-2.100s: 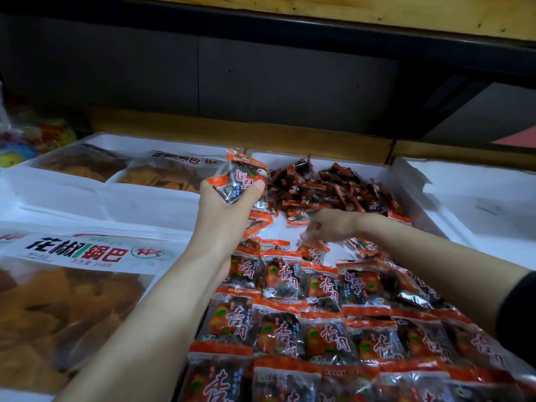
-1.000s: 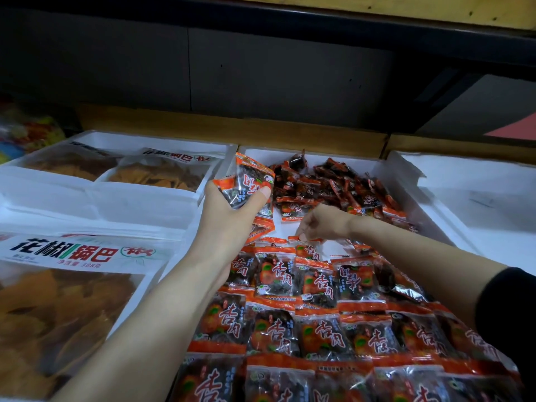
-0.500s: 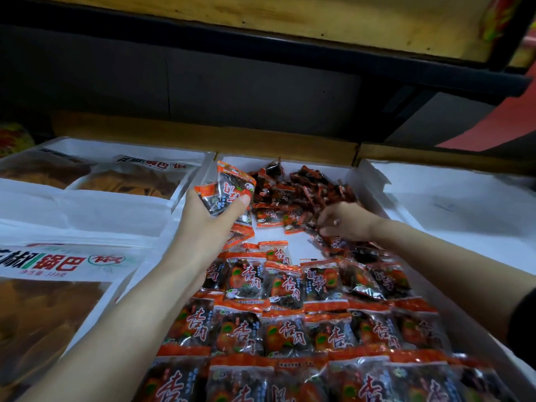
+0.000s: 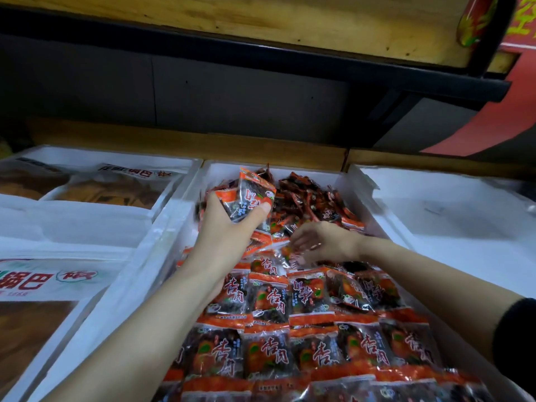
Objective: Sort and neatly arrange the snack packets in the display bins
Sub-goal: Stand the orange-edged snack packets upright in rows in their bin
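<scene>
In the near half of the middle bin (image 4: 162, 227), orange packets (image 4: 269, 352) printed 杏肉 lie flat in rows. Over its left side, the left hand (image 4: 223, 236) grips a stack (image 4: 249, 198) of them. The blurred right hand (image 4: 324, 242) hovers mid-bin, its grasp unclear. A loose heap (image 4: 313, 198) fills the far end. Left of the bin, a bag (image 4: 43, 285) reads 锅巴.

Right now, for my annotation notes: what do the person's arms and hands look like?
The left hand and right hand wear no gloves, and no ring or watch shows. The left arm shows no sleeve; the right arm has a black sleeve at the frame edge.
</scene>
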Demonstrator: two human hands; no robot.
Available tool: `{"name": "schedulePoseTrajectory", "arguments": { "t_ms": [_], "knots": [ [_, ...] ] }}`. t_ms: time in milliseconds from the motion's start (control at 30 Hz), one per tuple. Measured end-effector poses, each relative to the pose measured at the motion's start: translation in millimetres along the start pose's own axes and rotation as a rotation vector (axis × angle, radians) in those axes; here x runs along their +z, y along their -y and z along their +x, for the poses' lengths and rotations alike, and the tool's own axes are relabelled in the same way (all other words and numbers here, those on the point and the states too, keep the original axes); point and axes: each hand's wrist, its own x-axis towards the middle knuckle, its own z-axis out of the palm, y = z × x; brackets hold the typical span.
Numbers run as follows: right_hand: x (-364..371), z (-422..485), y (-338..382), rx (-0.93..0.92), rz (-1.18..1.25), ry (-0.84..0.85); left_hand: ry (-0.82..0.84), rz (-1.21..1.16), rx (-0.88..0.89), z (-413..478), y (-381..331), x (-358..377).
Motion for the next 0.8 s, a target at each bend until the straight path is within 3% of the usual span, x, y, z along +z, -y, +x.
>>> {"name": "schedulePoseTrajectory", "arguments": {
  "t_ms": [133, 300, 533, 800],
  "knots": [
    [-8.4, 1.6, 3.6, -0.080, -0.237, -0.076, -0.014, -0.009, -0.001, 3.1, 2.5, -7.0],
    [-15.5, -0.9, 3.0, 0.078, -0.280, 0.000, -0.008, -0.027, -0.009, 0.4, 1.9, -6.3],
    [13.6, 17.6, 30.7, 0.107, -0.360, 0.101, -0.008, -0.048, -0.004, -2.7, 1.9, -7.2],
    [-4.2, 21.2, 20.8, 0.058, -0.192, 0.245, -0.034, -0.053, -0.020, 1.5, 6.7, -8.4]
  ]
}}
